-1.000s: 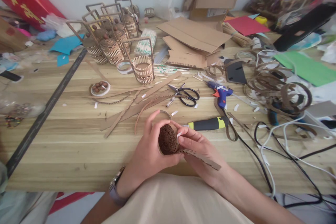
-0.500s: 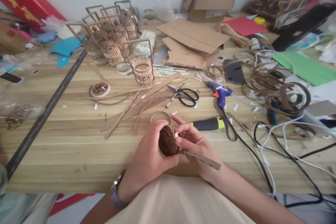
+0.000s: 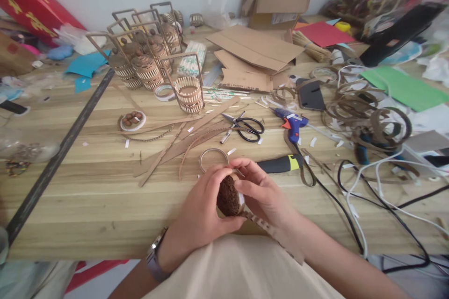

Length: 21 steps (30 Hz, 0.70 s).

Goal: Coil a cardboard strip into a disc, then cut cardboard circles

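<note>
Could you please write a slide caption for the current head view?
Left hand and right hand hold a brown coil; scissors and a blue glue gun lie beyond.

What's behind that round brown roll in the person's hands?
Past the brown roll, a thin ring lies on the wooden table. The left hand covers part of the ring's near edge. Anything directly behind the roll is hidden.

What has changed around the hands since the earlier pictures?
The left hand and right hand have drawn the brown coil slightly toward the person, and its loose strip now slopes lower. Both still hold the coil; the scissors and glue gun stayed put.
</note>
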{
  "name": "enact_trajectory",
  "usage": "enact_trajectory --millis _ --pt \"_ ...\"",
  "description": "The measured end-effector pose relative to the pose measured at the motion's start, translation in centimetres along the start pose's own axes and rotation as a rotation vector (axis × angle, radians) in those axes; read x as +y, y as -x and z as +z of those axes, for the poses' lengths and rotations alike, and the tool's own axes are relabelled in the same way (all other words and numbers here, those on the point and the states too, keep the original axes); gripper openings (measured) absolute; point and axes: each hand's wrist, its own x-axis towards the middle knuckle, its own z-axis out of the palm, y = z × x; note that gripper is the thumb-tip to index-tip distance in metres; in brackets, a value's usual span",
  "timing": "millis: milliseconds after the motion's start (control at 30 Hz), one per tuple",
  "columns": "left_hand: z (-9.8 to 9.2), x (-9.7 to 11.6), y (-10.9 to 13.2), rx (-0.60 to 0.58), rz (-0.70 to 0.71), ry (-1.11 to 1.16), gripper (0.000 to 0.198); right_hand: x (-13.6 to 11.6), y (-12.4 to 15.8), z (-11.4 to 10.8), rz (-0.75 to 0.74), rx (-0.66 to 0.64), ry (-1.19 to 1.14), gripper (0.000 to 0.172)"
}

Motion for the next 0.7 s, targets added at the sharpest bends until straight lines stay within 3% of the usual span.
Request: enact_trajectory --millis 100,200,333,467,700 --pt "0.3 0.1 0.0 -0.022 -0.003 0.041 0.078 0.0 -0.3 0.1 -0.065 0.073 0.074 0.028" --pt "0.3 0.1 0.2 0.043 -0.041 0.072 0.079 -0.3 -0.3 -0.4 -0.239 0.106 0.273 0.034" --pt "0.0 0.0 0.4 0.068 0.000 0.032 0.073 -1.2 0.5 -1.1 -0.514 0.014 0.693 0.027" --pt "-0.2 0.1 0.4 0.055 -0.015 -0.036 0.064 -2.0 1.1 -1.3 -0.437 -0.083 0.886 0.025" --pt "-0.1 0.2 0.5 0.070 -0.027 -0.073 0.062 -3.2 1.0 -1.8 -0.157 -0.166 0.818 0.030"
